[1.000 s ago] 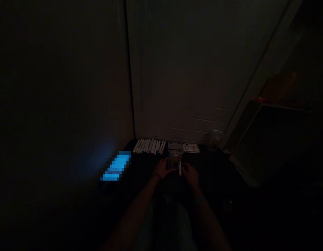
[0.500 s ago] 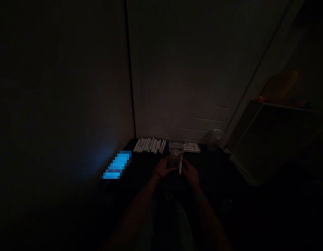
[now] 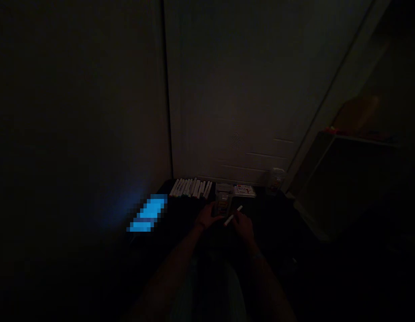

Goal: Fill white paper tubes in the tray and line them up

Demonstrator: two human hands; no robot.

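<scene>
The light is very dim. My left hand is closed around the lower left side of a clear plastic case with a printed label, which stands on the dark tabletop. To its right, my right hand pinches a white marker that tilts up to the right, just apart from the case. Several white markers lie side by side in a row at the back left. Behind the case sits a pale, see-through box-like piece, partly covered by it.
A flat pack with a printed face lies at the back by the wall. Another clear container stands at the back right corner. A glowing blue, pixelated screen is at the left edge. A shelf unit rises on the right.
The marker in my right hand has turned from nearly upright beside the case to a slant, its lower end now pointing left. My left hand stays on the case.
</scene>
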